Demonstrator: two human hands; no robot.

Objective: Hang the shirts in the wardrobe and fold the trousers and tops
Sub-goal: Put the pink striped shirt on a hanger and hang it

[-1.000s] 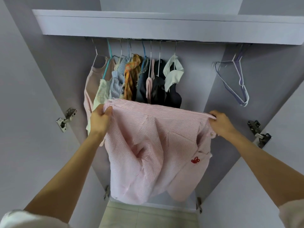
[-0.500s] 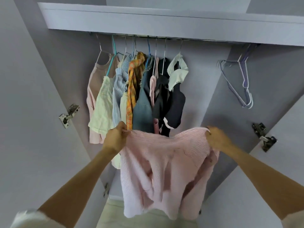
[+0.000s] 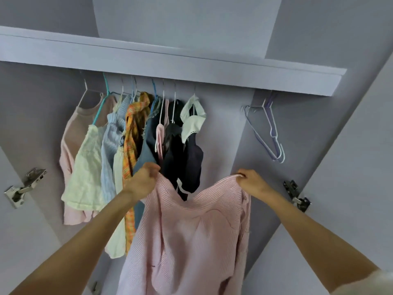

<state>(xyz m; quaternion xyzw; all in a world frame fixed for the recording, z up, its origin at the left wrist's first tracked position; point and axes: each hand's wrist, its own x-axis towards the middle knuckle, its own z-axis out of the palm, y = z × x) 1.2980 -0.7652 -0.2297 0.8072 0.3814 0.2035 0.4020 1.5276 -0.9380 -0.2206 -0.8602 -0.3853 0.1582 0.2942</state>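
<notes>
We've got the pink shirt pinched at its top edge, left hand at nine o'clock, right hand at three, both curled tight on the cloth. A second ago it was stretched flat and taut between us; now the hands have closed in and the top edge sags in a dip, fine stripes and soft folds hanging loose. Looks like we're readying it for a hanger. Beyond, hung clothes at eleven, spare hangers at one.
</notes>
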